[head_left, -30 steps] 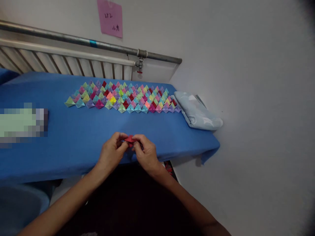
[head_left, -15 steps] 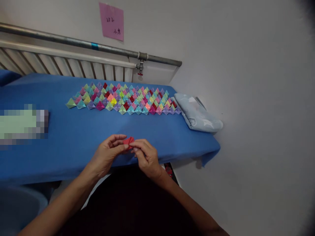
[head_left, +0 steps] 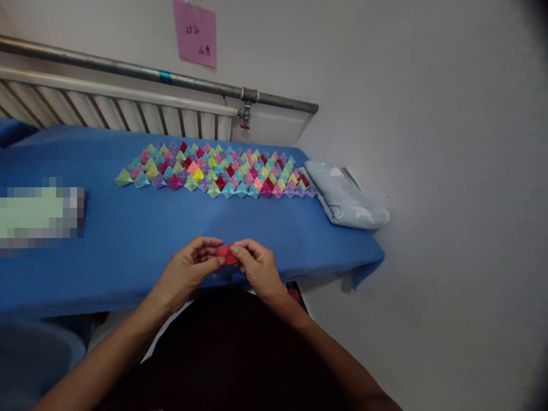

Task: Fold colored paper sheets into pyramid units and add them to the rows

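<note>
Between my two hands is a small piece of folded red paper (head_left: 226,254), held above the near edge of the blue-covered table (head_left: 128,245). My left hand (head_left: 190,267) pinches its left end, thumb below and fingers curled behind. On the right end, my right hand (head_left: 259,266) grips with the thumb across the front face; its fingertips behind the paper are hidden. Beyond the hands, rows of small folded paper pieces (head_left: 214,171) in many colours stand close together on the cloth.
A folded light-blue cloth (head_left: 346,197) lies at the table's right end, by the wall. Behind the table run a white radiator (head_left: 128,114) and a metal pipe (head_left: 205,84). A pink note (head_left: 195,34) hangs above. At lower left is a blue basin (head_left: 38,354).
My right thumb has moved up onto the front of the red paper. The paper has turned and now lies flatter between the hands. The view has shifted slightly.
</note>
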Available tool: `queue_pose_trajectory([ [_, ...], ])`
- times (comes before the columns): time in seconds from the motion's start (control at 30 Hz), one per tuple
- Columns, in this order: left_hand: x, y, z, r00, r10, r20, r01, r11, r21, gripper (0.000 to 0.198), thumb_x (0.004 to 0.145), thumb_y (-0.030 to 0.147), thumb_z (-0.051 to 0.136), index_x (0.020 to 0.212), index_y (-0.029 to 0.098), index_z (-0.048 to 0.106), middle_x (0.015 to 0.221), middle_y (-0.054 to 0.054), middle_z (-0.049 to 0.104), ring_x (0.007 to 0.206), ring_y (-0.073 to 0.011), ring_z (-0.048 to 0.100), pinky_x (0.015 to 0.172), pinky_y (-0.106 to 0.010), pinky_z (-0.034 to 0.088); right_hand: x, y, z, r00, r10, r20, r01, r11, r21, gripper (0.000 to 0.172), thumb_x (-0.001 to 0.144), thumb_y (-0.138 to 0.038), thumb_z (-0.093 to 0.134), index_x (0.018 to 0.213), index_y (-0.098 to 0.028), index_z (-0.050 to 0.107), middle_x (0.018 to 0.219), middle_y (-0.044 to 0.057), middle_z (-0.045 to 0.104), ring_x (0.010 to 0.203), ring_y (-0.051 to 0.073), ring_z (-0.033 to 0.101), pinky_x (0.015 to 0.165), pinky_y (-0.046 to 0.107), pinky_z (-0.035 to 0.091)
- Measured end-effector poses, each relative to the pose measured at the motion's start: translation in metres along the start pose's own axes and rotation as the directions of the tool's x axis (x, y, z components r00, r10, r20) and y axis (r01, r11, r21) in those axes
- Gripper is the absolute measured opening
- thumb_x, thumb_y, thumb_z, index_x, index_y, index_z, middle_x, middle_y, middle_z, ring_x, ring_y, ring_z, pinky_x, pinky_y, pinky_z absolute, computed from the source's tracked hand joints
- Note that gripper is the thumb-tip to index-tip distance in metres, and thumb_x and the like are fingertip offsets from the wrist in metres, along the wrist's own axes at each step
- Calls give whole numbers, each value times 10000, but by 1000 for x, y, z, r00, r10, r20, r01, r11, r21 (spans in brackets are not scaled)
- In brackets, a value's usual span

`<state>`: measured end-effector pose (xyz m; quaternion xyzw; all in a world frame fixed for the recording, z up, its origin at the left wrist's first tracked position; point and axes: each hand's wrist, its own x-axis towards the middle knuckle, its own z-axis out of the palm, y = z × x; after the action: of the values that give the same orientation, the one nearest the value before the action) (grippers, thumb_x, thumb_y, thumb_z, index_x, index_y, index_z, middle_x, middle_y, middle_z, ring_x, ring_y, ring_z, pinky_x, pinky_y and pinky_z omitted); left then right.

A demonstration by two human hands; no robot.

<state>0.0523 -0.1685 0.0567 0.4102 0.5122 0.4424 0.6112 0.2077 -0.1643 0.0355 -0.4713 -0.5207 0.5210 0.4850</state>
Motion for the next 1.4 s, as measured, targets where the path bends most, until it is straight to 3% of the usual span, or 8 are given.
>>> queue_pose_trajectory([
  [0.2,-4,1,-2,984,-40,171,1,975,222,277,669,447,691,596,196,596,607,19,602,593,-125,539,651,-284,469,-1,-4,0,999,22,34,-22,1000,7,223,770,-428,633,734,-208,617,619,-51,539,559,95,459,572,236,390],
  [0.5,-5,-5,-4,975,4,220,-80,938,337,295,721,479,612,615,206,570,570,29,546,547,-125,486,591,-274,413,-3,-5,0,998,-55,11,56,995,-84,250,794,-413,608,665,-203,570,613,-43,533,603,107,485,611,240,411],
  [0.6,-5,-9,-5,969,13,249,-99,936,338,309,750,490,596,623,209,577,579,20,552,549,-132,487,584,-275,408,-1,-5,-1,1000,-3,16,4,998,-55,260,786,-438,619,678,-207,568,625,-39,542,594,105,477,576,233,394],
  [0.73,-6,-11,-7,963,90,254,-178,921,348,316,788,470,581,607,213,553,569,30,511,552,-128,450,563,-259,370,-1,-7,-2,986,127,111,-127,992,-9,241,780,-448,621,759,-208,607,617,-47,536,532,87,431,514,221,350],
  [0.93,-6,-14,-9,956,107,273,-198,923,331,341,811,478,573,607,209,520,559,41,472,548,-121,409,551,-251,341,-4,-7,1,990,96,101,-99,995,26,258,774,-437,618,676,-206,560,596,-48,488,560,86,422,507,210,315],
  [1.13,-6,-16,-10,964,118,238,-201,911,361,360,804,493,574,598,212,482,556,45,435,548,-121,382,548,-252,321,-4,-5,2,965,188,184,-202,977,62,260,785,-444,620,720,-197,574,595,-59,491,523,72,402,504,213,316],
  [1.3,-6,-17,-10,966,127,224,-205,907,368,376,795,509,571,590,212,466,560,47,414,553,-120,359,544,-252,302,-2,-1,2,978,149,145,-154,988,22,233,774,-390,618,662,-200,542,595,-65,462,548,72,401,522,209,313],
  [1.4,-6,-19,-11,971,127,204,-196,908,370,379,795,515,576,593,212,474,559,47,419,555,-122,365,548,-256,303,-1,1,2,959,211,187,-227,971,68,232,768,-416,629,711,-200,563,599,-68,478,520,68,393,499,210,307],
])
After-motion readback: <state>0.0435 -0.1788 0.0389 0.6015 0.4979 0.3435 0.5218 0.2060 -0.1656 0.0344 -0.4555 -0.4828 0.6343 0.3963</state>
